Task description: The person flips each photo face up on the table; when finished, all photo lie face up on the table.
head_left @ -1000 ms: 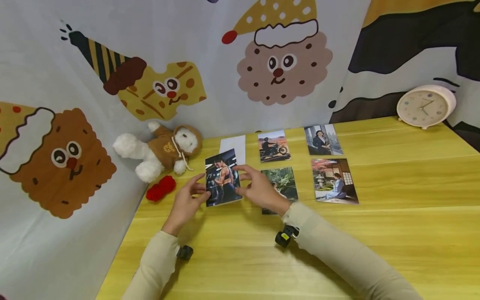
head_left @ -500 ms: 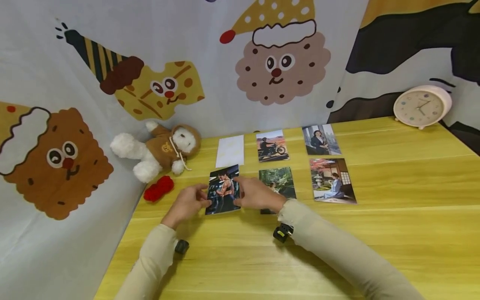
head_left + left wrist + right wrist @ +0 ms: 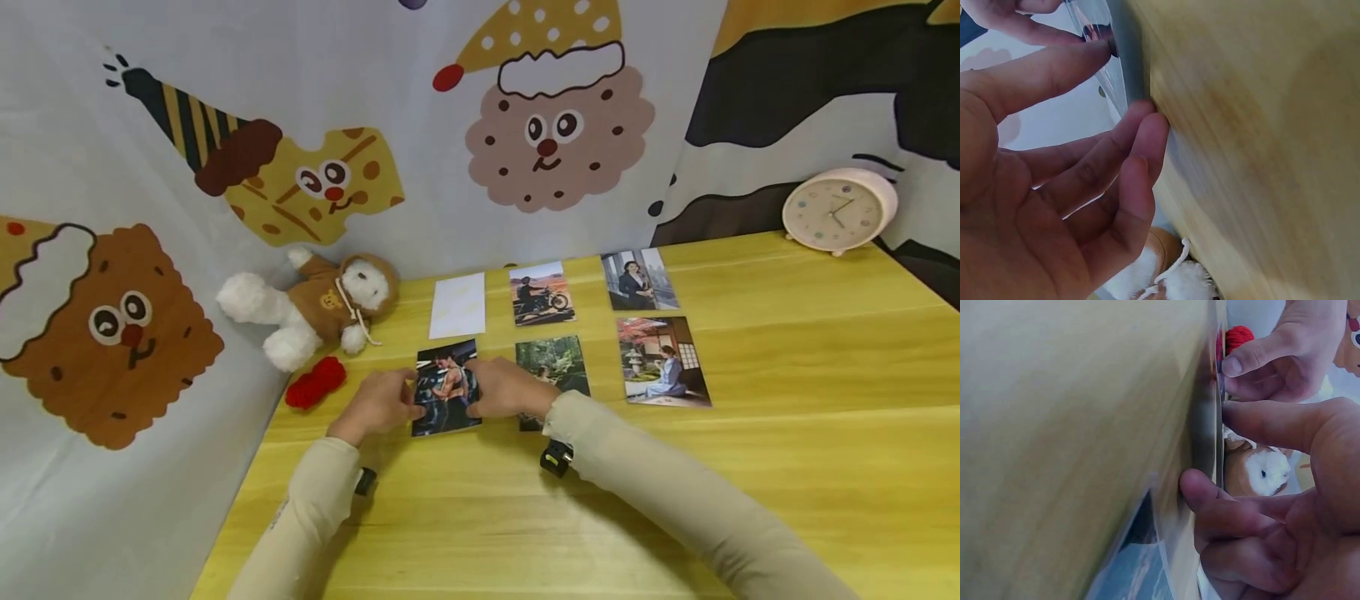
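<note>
A glossy photo (image 3: 444, 387) of a muscular person in a gym lies between my two hands in the head view, close over the yellow table. My left hand (image 3: 380, 403) pinches its left edge. On the opposite edge, my right hand (image 3: 508, 389) grips it the same way. The left wrist view shows that thumb (image 3: 1054, 78) on the photo's face, fingertips under the rim at the tabletop. In the right wrist view the photo (image 3: 1215, 444) appears almost edge-on, tilted off the wood. Just behind it sits a blank white card (image 3: 457, 306).
To the right lie photos of a motorcyclist (image 3: 542, 293), a suited person (image 3: 639, 280), a forest scene (image 3: 551, 364), partly covered by my right hand, and a blue-robed person (image 3: 663, 362). A plush toy (image 3: 322, 302), red knitted piece (image 3: 316, 383) and alarm clock (image 3: 836, 212) stand around.
Both hands have lowered the gym photo toward the table and toward me. It overlapped the white card one second ago; now that card shows whole behind it.
</note>
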`<state>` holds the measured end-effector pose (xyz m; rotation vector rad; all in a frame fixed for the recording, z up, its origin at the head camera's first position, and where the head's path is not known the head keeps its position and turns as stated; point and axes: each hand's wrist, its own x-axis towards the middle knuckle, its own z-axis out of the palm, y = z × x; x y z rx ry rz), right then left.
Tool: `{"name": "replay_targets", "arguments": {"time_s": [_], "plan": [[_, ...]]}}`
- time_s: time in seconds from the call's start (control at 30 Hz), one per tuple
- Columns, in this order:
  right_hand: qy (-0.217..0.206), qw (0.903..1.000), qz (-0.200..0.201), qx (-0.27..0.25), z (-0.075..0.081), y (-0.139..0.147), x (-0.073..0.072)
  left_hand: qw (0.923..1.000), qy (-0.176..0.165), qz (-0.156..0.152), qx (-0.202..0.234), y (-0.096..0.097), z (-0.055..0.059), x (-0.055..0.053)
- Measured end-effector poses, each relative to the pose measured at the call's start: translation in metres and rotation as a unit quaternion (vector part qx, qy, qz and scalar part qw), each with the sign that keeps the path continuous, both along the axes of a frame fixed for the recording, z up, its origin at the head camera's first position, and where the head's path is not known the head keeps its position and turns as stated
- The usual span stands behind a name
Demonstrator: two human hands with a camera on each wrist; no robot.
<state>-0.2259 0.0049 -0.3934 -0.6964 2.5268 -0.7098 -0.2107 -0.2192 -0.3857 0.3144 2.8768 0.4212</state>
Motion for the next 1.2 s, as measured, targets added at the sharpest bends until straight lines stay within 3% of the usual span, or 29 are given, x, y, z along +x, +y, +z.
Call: {"name": "replay_targets", "arguments": {"time_s": [0.1,0.3,0.63,0.9,1.07,1.2], "plan": [[-0.006,0.9999,0.006,0.009,-0.001,0.0,0.001,0.9999,0.004,0.004,-0.01,0.002,0.001,0.001],[0.019,0.9987,0.016,0.044,-0.001,-0.002,0.002,0.9994,0.017,-0.001,-0.029,0.007,0.002,0.004],[0.04,0.9936,0.019,0.104,-0.003,-0.007,0.003,0.9985,0.007,0.017,-0.051,0.008,-0.003,0.006],[0.052,0.9943,0.017,0.092,-0.002,-0.003,0.003,0.9984,0.001,0.018,-0.053,0.006,-0.002,0.002],[0.069,0.9974,0.017,0.008,0.0,0.006,-0.009,0.9993,-0.001,0.03,0.021,-0.005,0.008,-0.005],[0.086,0.9938,-0.006,-0.07,0.003,0.014,-0.03,0.9908,0.022,0.057,0.121,-0.013,0.022,-0.017]]}}
